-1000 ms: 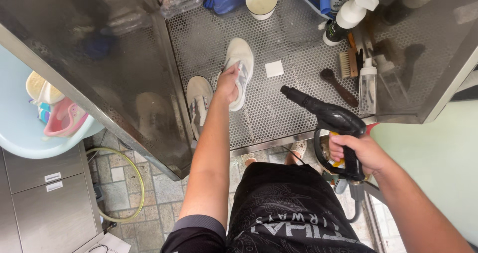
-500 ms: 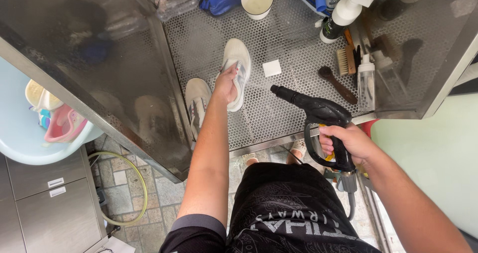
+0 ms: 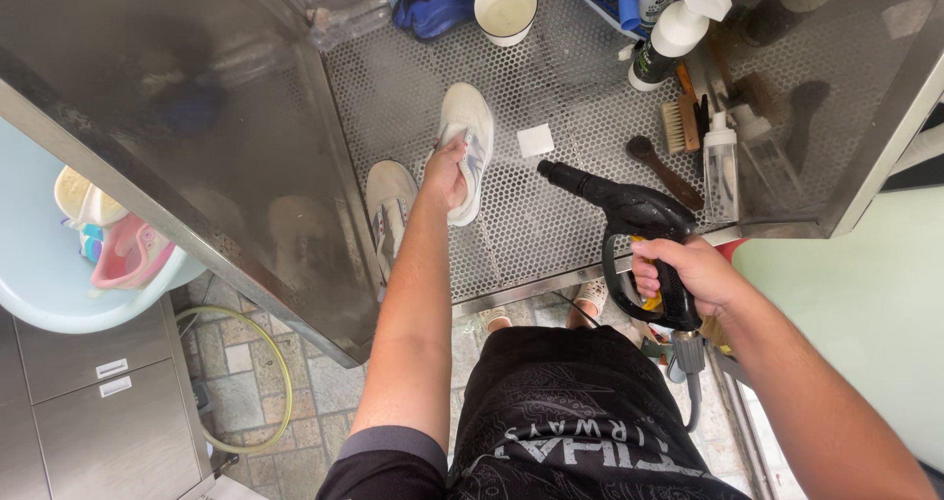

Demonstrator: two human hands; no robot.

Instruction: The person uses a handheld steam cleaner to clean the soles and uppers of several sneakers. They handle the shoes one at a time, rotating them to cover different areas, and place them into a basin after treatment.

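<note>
Since a second ago the black spray gun (image 3: 629, 227) has swung up and forward, so its nozzle now reaches over the perforated metal wash tray (image 3: 551, 215) and points toward the white sneaker (image 3: 468, 146), while the left arm has barely shifted. The right hand (image 3: 688, 274) is clenched around the gun's grip at the tray's near edge, fingers wrapped over what looks like a yellow trigger, though that part is mostly hidden. The left hand (image 3: 444, 174) grasps the white sneaker by its heel end, pressing it sole-down on the tray's middle. A second white sneaker (image 3: 389, 205) lies just beside it, against the tray's left steel wall. A small white square pad (image 3: 535, 139) rests on the tray just right of the held shoe, between it and the gun's nozzle. Along the tray's right side lie a wooden brush (image 3: 675, 126), a dark long-handled brush (image 3: 661, 169) and a clear pump bottle (image 3: 720, 162). At the tray's far end stand a white cup (image 3: 505, 6) and a white spray bottle (image 3: 678, 26). Left of the tray, outside the steel wall, a pale blue tub (image 3: 59, 284) holds pink footwear.
</note>
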